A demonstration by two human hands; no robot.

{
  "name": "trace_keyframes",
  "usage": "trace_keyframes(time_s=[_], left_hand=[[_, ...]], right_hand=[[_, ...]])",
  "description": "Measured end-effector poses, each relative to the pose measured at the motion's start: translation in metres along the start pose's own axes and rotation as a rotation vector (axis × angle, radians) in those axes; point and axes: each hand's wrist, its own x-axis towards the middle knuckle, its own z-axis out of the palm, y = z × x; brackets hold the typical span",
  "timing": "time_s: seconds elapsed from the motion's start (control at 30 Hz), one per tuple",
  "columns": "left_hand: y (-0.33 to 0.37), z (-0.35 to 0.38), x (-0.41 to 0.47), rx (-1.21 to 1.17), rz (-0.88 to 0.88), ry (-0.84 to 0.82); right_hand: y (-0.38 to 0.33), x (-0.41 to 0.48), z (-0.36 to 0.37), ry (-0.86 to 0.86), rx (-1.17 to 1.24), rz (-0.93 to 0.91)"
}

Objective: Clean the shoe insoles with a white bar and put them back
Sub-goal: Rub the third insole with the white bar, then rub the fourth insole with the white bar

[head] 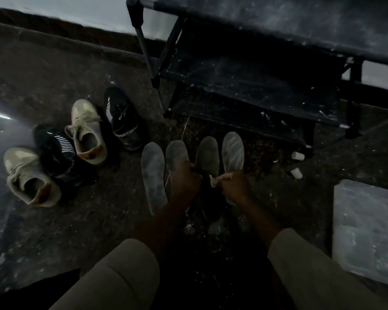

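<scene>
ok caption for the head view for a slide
Left hand and right hand over four insoles in a row on the floor, four shoes beside them.

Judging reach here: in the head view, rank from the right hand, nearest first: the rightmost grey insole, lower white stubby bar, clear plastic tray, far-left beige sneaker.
From the right hand:
1. rightmost grey insole, just ahead
2. lower white stubby bar, to its right
3. clear plastic tray, farther right
4. far-left beige sneaker, across on the left

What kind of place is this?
Likely a dim workshop or yard floor: gritty bare ground, a dusty dark metal rack, and four shoes standing beside loose insoles.
</scene>
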Motion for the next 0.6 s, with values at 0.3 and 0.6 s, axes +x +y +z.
trace_keyframes(time_s=[0.3, 0.6], left_hand=[[-0.018, 0.019, 0.031, 0.137, 0.071, 0.05], [-0.028, 0.035, 0.045, 0.125, 0.028, 0.121]], right_hand=[[0.022, 0.046, 0.035, 0.048, -0.053, -0.121], [0.029, 0.058, 0.051, 0.096, -0.089, -0.272]])
